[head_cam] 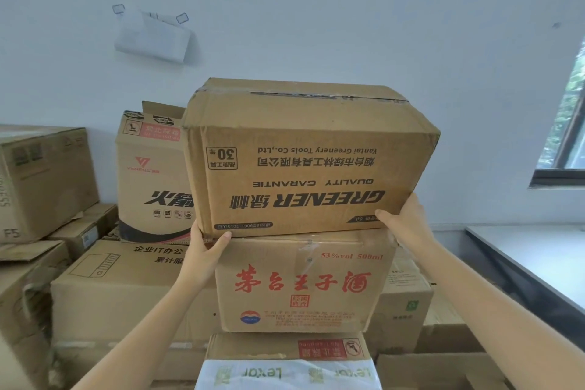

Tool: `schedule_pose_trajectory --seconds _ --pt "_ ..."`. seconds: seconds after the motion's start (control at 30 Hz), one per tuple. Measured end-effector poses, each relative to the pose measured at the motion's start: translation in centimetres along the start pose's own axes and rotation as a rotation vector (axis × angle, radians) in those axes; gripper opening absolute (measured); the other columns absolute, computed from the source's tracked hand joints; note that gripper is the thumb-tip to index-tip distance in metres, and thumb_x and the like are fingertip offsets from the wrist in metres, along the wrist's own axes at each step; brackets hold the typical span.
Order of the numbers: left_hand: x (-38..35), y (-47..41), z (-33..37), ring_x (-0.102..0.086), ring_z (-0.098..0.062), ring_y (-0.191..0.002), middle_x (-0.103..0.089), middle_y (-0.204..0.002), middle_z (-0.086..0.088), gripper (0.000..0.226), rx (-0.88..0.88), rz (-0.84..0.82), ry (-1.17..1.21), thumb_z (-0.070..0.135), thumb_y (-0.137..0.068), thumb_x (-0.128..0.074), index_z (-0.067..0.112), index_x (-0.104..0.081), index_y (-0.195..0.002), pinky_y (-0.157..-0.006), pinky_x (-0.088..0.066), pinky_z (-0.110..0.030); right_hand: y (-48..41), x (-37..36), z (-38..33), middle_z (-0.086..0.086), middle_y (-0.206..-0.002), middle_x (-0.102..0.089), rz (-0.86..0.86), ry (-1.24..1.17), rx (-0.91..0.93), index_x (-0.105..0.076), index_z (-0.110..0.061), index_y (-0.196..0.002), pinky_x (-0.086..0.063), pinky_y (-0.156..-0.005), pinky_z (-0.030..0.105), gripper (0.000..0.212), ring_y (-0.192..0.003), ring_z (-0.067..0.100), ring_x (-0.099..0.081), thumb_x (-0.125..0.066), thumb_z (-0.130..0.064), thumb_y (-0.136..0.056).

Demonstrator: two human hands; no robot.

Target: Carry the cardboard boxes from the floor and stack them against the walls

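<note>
A brown cardboard box printed upside down with "GREENER" [304, 161] sits on top of a box with red Chinese characters [304, 285], near the white wall. My left hand [205, 247] grips its lower left corner, thumb on the front face. My right hand [408, 218] grips its lower right corner, thumb across the front. The fingers behind the box are hidden. The red-lettered box rests on another box with a red label [285, 347].
More cardboard boxes are piled left: a tall "VSHENG" box [148, 174], a large flat box [126, 288] and a box at far left [44, 180]. A white-wrapped "Lexar" carton [288, 374] lies at the bottom. A white table [538, 253] and a window [569, 117] stand right.
</note>
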State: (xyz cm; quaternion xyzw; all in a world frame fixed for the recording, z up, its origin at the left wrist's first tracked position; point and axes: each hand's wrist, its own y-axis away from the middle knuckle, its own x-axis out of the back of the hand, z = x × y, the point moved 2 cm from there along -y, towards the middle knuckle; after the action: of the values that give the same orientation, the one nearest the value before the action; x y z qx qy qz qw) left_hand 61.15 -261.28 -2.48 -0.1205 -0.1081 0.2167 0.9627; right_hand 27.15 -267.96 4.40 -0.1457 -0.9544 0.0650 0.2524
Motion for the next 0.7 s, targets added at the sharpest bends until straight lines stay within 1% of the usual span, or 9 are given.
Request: schedule_pose_trajectory --seconds 0.1,0.23,0.3,0.37,0.43,0.47,0.53,0.63,0.7 --pt "0.0 0.3 0.0 -0.043 -0.014 -0.112 -0.044 -0.124 0.001 0.065 -0.011 0.013 0.025 0.016 -0.090 -0.059 0.013 -0.023 -0.144 -0.098 -0.038 -0.034 1.8 1.7 -1.8 0.016 -0.134 -0.039 0.081 0.011 0.068 -0.027 -0.006 -0.137 -0.042 -0.098 0.046 0.067 -0.122 0.033 -0.044 -0.065 -0.026 -0.085" --pt "0.0 0.9 -0.3 -0.044 -0.014 -0.110 -0.046 -0.121 0.001 0.064 -0.024 0.021 0.050 0.014 -0.089 -0.060 0.011 -0.025 -0.142 -0.095 -0.037 -0.030 3.5 3.3 -3.5 0.014 -0.139 -0.032 0.098 0.008 0.173 -0.021 -0.012 -0.143 -0.036 -0.101 0.041 0.073 -0.126 0.031 -0.039 -0.063 -0.030 -0.086" --pt "0.0 1.1 -0.6 -0.045 -0.014 -0.110 -0.047 -0.120 0.001 0.063 -0.020 0.023 0.066 0.013 -0.089 -0.061 0.011 -0.026 -0.142 -0.094 -0.038 -0.030 3.8 3.9 -4.0 0.013 -0.139 -0.032 0.105 -0.006 0.203 -0.021 -0.013 -0.144 -0.037 -0.102 0.043 0.075 -0.126 0.029 -0.039 -0.063 -0.033 -0.085" --pt "-0.1 1.3 -0.7 -0.046 -0.015 -0.110 -0.048 -0.120 0.000 0.063 -0.019 0.034 0.090 0.013 -0.088 -0.062 0.011 -0.028 -0.140 -0.094 -0.039 -0.030 3.7 4.3 -4.1 0.011 -0.139 -0.033 0.121 -0.041 0.231 -0.021 -0.014 -0.144 -0.041 -0.101 0.046 0.077 -0.126 0.028 -0.040 -0.065 -0.035 -0.084" --pt "-0.1 1.5 -0.5 -0.046 -0.016 -0.110 -0.049 -0.120 -0.001 0.061 -0.036 0.052 0.109 0.011 -0.087 -0.063 0.011 -0.030 -0.139 -0.093 -0.039 -0.029 3.5 4.6 -4.0 0.010 -0.141 -0.032 0.137 -0.079 0.246 -0.019 -0.016 -0.145 -0.039 -0.102 0.041 0.080 -0.128 0.025 -0.039 -0.067 -0.034 -0.082" --pt "-0.1 1.5 -0.3 -0.047 -0.016 -0.110 -0.049 -0.119 -0.001 0.061 -0.048 0.059 0.116 0.010 -0.086 -0.063 0.011 -0.030 -0.138 -0.092 -0.039 -0.029 3.1 4.6 -3.9 0.008 -0.142 -0.033 0.131 -0.119 0.240 -0.018 -0.018 -0.145 -0.037 -0.103 0.039 0.082 -0.130 0.024 -0.038 -0.068 -0.033 -0.082" --pt "-0.1 1.3 0.2 -0.047 -0.015 -0.110 -0.049 -0.120 0.000 0.063 -0.066 0.063 0.122 0.011 -0.085 -0.065 0.012 -0.030 -0.138 -0.091 -0.039 -0.029 2.2 4.5 -3.4 0.003 -0.144 -0.035 0.061 -0.274 0.177 -0.016 -0.021 -0.145 -0.037 -0.102 0.038 0.085 -0.131 0.022 -0.038 -0.071 -0.028 -0.080" --pt "0.0 0.5 1.4 -0.049 -0.016 -0.109 -0.051 -0.117 0.000 0.059 -0.072 0.083 0.083 0.014 -0.084 -0.066 0.011 -0.036 -0.135 -0.091 -0.040 -0.030 0.9 3.6 -3.1 0.002 -0.142 -0.039 -0.077 -0.431 0.065 -0.017 -0.024 -0.143 -0.040 -0.090 0.038 0.082 -0.128 0.023 -0.042 -0.071 -0.021 -0.081" --pt "0.3 -0.4 2.4 -0.050 -0.017 -0.107 -0.053 -0.116 -0.001 0.055 -0.071 0.100 0.060 0.017 -0.085 -0.066 0.010 -0.039 -0.133 -0.092 -0.042 -0.031 0.2 3.3 -3.4 0.001 -0.136 -0.045 -0.093 -0.475 0.073 -0.021 -0.028 -0.141 -0.046 -0.084 0.038 0.078 -0.122 0.022 -0.047 -0.070 -0.019 -0.081"
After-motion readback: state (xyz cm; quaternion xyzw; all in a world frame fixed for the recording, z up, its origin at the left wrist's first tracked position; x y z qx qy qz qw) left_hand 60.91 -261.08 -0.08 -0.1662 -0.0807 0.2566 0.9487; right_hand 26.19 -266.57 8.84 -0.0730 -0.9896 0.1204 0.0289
